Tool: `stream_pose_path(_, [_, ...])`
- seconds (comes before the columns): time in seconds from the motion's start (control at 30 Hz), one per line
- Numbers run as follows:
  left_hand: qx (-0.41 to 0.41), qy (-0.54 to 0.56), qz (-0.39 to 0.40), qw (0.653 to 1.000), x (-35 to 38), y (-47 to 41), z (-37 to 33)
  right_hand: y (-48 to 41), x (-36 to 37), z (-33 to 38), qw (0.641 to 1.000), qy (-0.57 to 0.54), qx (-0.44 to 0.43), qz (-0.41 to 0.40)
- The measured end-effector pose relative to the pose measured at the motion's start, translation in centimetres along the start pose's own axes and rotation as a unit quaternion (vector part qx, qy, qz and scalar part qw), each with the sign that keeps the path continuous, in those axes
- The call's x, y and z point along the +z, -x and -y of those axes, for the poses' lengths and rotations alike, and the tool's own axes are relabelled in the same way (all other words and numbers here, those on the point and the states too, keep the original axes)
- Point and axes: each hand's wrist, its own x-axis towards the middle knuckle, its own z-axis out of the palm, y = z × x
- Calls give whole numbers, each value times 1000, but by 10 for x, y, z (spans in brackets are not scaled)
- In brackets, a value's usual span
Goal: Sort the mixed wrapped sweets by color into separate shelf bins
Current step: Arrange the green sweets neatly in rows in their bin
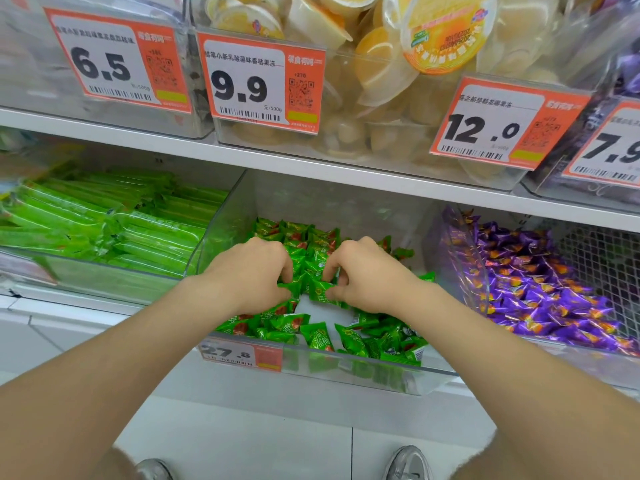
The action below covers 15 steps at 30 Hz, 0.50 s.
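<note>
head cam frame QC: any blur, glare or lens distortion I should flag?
Head view: even, soft lighting; the 9.9 price tag, left hand, right hand and green sweets are sharp; the 27.8 price tag and the green stick packs at the left edge are blurred; glare speckles the purple sweets; wide-angle skew slants the shelf edge.

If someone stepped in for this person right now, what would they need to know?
Left hand: fingers curled on green sweets in the middle bin.
Right hand: pinches one green sweet in the same bin.
Purple sweets lie in the right bin; green stick packs are in the bin on the left.
Done: no stray colour shows in the middle bin.
Left: check what the hands hide.
</note>
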Motion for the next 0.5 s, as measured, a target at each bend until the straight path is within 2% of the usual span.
stream_pose_path(0.2, [-1, -8, 7, 1000, 0, -1, 2, -11, 13, 12, 998, 59, -8, 5])
stream_pose_path(0.5, [13, -13, -21, 1000, 5, -4, 2, -11, 13, 16, 997, 72, 6, -17])
